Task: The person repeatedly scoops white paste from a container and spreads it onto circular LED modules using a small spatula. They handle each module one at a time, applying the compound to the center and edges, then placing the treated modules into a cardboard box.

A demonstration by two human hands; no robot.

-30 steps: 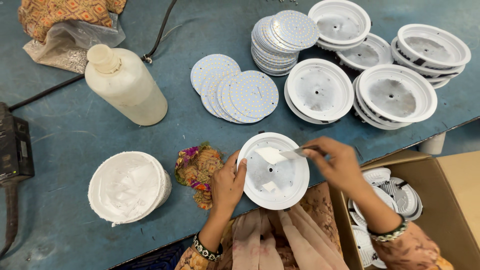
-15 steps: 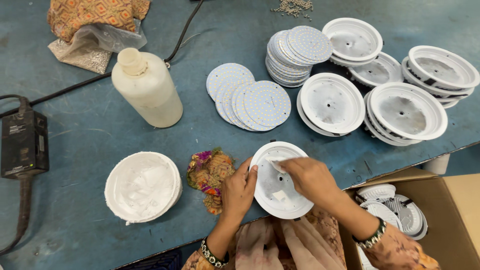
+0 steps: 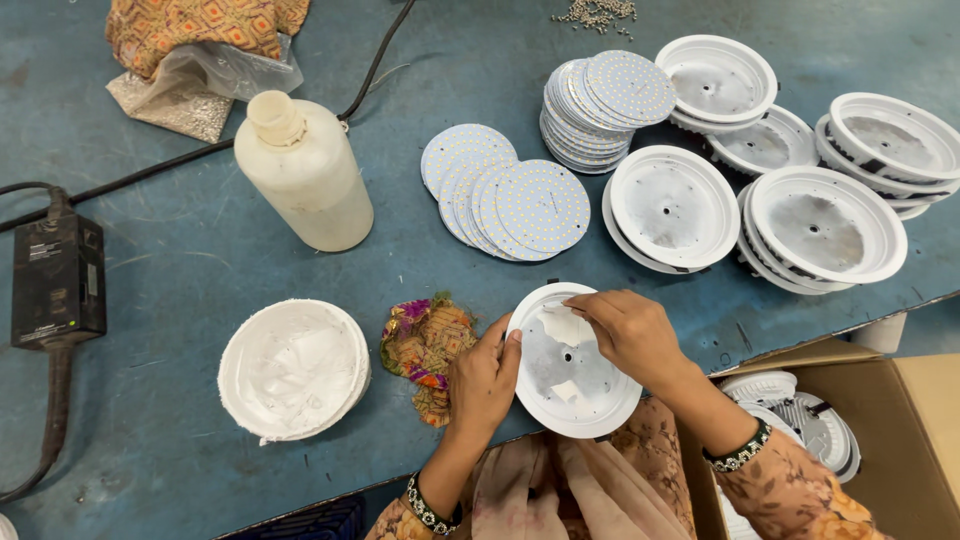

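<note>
Head view: hands (image 3: 560, 360) hold paste-smeared housing (image 3: 572, 365); bowl (image 3: 294, 370) holds paste.

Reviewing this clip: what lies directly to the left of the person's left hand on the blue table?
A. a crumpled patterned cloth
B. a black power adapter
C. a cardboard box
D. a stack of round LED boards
A: the crumpled patterned cloth lies just left of the left hand, which steadies the white round housing at the edge of the blue table.

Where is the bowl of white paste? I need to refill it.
In the head view, the bowl of white paste sits on the blue table, left of the crumpled patterned cloth and below the pale plastic bottle.
</note>
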